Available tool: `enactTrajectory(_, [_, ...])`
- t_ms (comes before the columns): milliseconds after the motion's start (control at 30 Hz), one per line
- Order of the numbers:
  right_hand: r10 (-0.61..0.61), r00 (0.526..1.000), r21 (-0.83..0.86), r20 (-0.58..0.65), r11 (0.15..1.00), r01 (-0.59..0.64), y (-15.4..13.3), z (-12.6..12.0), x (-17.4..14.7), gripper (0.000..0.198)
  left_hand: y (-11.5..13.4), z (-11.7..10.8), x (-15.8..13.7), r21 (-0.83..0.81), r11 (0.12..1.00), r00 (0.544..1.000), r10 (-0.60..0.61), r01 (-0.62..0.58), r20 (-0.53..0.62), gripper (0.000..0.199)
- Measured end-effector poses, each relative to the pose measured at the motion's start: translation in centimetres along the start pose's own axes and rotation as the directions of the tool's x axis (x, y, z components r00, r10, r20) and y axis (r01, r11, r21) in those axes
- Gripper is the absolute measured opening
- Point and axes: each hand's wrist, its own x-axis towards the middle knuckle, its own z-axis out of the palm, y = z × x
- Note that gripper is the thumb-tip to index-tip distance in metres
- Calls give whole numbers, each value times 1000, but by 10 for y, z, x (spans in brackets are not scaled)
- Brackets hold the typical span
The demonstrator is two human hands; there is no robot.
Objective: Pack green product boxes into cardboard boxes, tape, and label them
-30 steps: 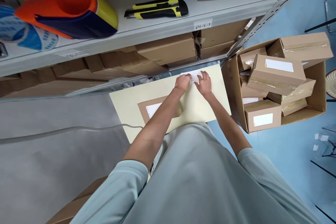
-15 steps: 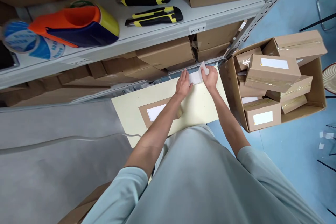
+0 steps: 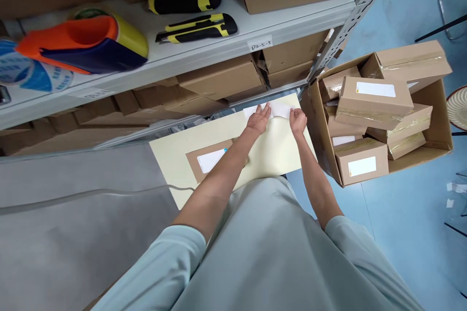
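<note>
Right hand: grip narrow, pinching white paper near right edge of desk; carton just beyond. Left hand flat on paper. Bare desk between forearms.

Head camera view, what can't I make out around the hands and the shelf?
In the head view:
White paper: partly hidden under the left hand.
Brown box: right part hidden behind the left forearm.
Box label: print too small.
Blue-patterned roll: cut off by the left edge.
Left shelf tag: writing too unclear to read.
</note>
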Motion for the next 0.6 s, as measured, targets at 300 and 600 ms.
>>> enactTrajectory(300, [113,994,85,1,990,-112,16,9,-18,32,-3,-5,4,-16,1000,1000,-16,16,24,96])
enactTrajectory(600, [265,948,296,-174,933,-207,59,-8,-64,32,-2,-5,7,-34,999,997,-37,39,71,102])
